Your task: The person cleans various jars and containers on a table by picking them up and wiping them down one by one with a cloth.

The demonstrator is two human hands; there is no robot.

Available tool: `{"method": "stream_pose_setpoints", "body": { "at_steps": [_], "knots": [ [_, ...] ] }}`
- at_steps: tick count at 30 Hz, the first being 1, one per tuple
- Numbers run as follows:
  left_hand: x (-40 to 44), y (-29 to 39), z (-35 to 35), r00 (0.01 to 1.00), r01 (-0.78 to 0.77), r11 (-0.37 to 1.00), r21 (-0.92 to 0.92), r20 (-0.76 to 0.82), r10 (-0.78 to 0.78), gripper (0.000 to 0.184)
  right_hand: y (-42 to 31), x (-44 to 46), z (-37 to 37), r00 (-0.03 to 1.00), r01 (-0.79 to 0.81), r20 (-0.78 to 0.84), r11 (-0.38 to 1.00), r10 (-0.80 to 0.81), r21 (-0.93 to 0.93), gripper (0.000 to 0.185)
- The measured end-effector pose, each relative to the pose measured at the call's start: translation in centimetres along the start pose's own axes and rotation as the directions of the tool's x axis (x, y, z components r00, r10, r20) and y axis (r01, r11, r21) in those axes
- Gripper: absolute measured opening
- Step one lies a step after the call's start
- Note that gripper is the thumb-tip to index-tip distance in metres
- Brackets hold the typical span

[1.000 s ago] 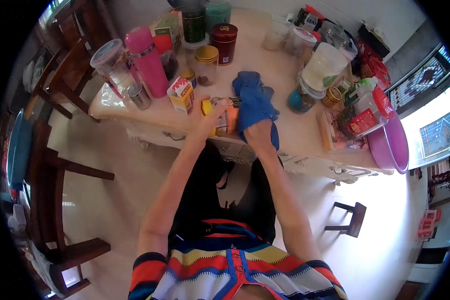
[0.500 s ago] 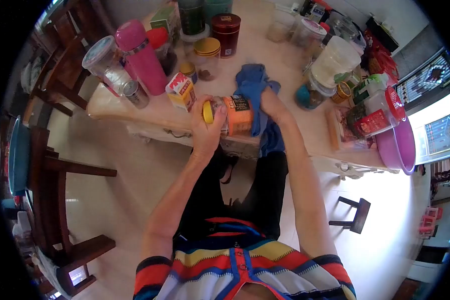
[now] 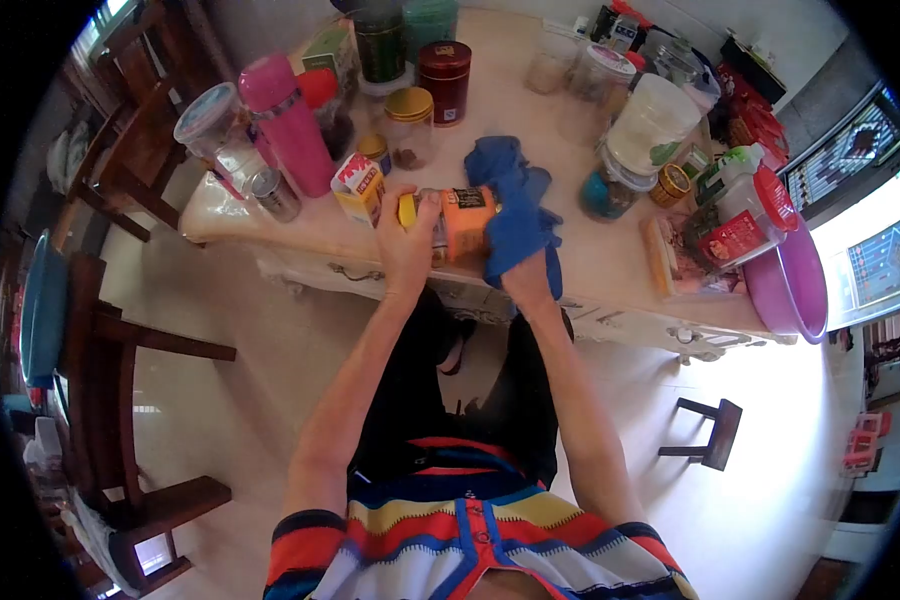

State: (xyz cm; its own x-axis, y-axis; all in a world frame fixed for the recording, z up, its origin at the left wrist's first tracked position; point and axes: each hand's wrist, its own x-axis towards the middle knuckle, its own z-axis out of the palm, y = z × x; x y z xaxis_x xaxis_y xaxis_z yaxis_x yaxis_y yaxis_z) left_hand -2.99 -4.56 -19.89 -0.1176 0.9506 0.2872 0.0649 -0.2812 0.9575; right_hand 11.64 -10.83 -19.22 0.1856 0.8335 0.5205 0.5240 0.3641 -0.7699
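My left hand [image 3: 407, 240] is wrapped round the yellow-lidded end of a jar with an orange label [image 3: 464, 222], which lies on its side near the table's front edge. A blue cloth [image 3: 518, 205] covers the jar's right end, and my right hand [image 3: 528, 282] grips the cloth there, its fingers mostly hidden in the folds. Just left of my left hand stands a yellow and white carton [image 3: 358, 188]. Behind it are a small jar [image 3: 374, 152] and a clear jar with a gold lid [image 3: 409, 130].
A pink thermos [image 3: 288, 128] and a metal can [image 3: 275, 195] stand at the left of the table [image 3: 300, 235]. Further back is a dark red tin [image 3: 444, 84]. On the right are stacked containers [image 3: 653, 125], a red-lidded jar [image 3: 738, 225] and a purple basin [image 3: 790, 283].
My right hand has moved from the jar's upper right side down toward the table's front edge, with the cloth round it. The cloth hides more of the jar's right end.
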Motion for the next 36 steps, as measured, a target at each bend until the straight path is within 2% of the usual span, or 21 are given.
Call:
{"method": "stream_pose_setpoints", "body": {
  "at_steps": [2,3,4,5,6,7,8,12,14,15,17,18,20,24,26,27,29,33,35,36],
  "knots": [
    [-0.6,0.3,0.0,1.0,0.014,0.994,-0.11,0.009,-0.013,0.032,-1.4,0.6,-0.5,0.996,0.083,0.042,0.99,-0.079,-0.116,0.02],
    [-1.0,0.6,-0.2,1.0,0.015,0.994,-0.111,0.009,-0.014,0.032,-1.8,1.1,-0.6,0.996,0.082,0.043,0.99,-0.078,-0.117,0.02],
    [-1.2,0.7,-0.5,0.998,-0.064,0.996,-0.06,0.021,0.065,0.031,-1.9,1.7,-0.5,0.959,0.283,0.107,0.912,-0.263,-0.298,0.017],
    [-1.6,0.8,-0.6,0.99,-0.139,0.99,-0.012,0.034,0.139,0.031,-2.1,2.4,-0.5,0.884,0.467,0.209,0.761,-0.419,-0.451,0.015],
    [-1.8,0.9,-0.8,0.99,-0.138,0.99,-0.013,0.034,0.138,0.031,-2.5,3.1,-0.5,0.884,0.467,0.209,0.761,-0.418,-0.451,0.015],
    [-2.0,0.8,-1.1,0.972,-0.225,0.973,0.048,0.076,0.221,0.033,-2.9,3.9,-0.4,0.929,0.317,0.341,0.789,-0.146,-0.526,0.016],
    [-1.9,0.8,-1.3,0.946,-0.314,0.944,0.104,0.12,0.302,0.035,-2.9,4.6,-0.2,0.89,0.179,0.435,0.769,0.14,-0.614,0.019],
    [-1.6,1.2,-1.4,0.907,-0.408,0.905,0.123,0.172,0.385,0.039,-1.7,7.4,-0.1,0.903,0.137,0.409,0.817,0.13,-0.56,0.026],
    [-1.4,1.7,-1.4,0.881,-0.44,0.895,0.073,0.231,0.414,0.048,-0.4,7.9,-0.2,0.877,-0.124,0.356,0.867,0.324,-0.482,0.027],
    [-1.2,1.8,-1.3,0.88,-0.44,0.895,0.073,0.231,0.414,0.048,1.0,7.8,-0.2,0.877,-0.124,0.356,0.867,0.323,-0.482,0.027],
    [-1.0,2.2,-1.3,0.94,-0.254,0.967,0.014,0.24,0.244,0.061,1.9,7.4,-0.1,0.922,0.14,0.386,0.892,0.041,-0.43,0.026],
    [-1.0,2.4,-1.6,0.942,-0.258,0.966,0.015,0.226,0.248,0.061,1.3,7.1,-0.4,0.919,0.154,0.394,0.891,0.03,-0.426,0.026],
    [-1.0,2.8,-2.2,0.916,-0.141,0.983,0.121,0.393,0.083,0.073,0.0,5.5,-1.3,0.96,0.15,0.276,0.919,-0.047,-0.365,0.024],
    [-1.3,4.7,-1.2,0.905,-0.103,0.979,0.174,0.426,0.019,0.078,3.4,3.4,-1.7,0.983,0.158,0.152,0.881,-0.1,-0.445,0.02],
    [-1.5,4.5,-0.2,0.952,0.051,0.989,0.136,0.294,-0.09,0.078,3.0,2.1,-2.0,0.981,0.154,0.18,0.848,-0.07,-0.508,0.012],
    [-1.4,4.5,0.2,0.951,0.038,0.991,0.127,0.299,-0.074,0.078,1.8,1.9,-2.3,0.981,0.154,0.185,0.832,-0.064,-0.532,0.01],
    [-1.6,3.8,0.1,0.952,0.192,0.98,-0.052,0.253,-0.173,0.071,-0.5,1.3,-1.8,0.932,0.323,-0.046,0.881,-0.36,-0.344,0.02],
    [-1.9,4.9,-0.5,0.954,0.04,0.998,-0.052,0.3,-0.023,0.066,-1.8,0.6,-1.9,0.939,0.311,-0.057,0.906,-0.34,-0.286,0.031],
    [-1.5,6.4,-0.7,0.919,-0.325,0.933,0.154,0.285,0.274,0.067,-2.5,0.8,-1.5,0.969,0.224,-0.087,0.969,-0.233,-0.101,0.03],
    [-1.2,7.0,-0.5,0.914,-0.334,0.931,0.146,0.291,0.282,0.067,-2.1,1.1,-1.6,0.967,0.227,-0.096,0.968,-0.237,-0.109,0.03]
  ]
}}
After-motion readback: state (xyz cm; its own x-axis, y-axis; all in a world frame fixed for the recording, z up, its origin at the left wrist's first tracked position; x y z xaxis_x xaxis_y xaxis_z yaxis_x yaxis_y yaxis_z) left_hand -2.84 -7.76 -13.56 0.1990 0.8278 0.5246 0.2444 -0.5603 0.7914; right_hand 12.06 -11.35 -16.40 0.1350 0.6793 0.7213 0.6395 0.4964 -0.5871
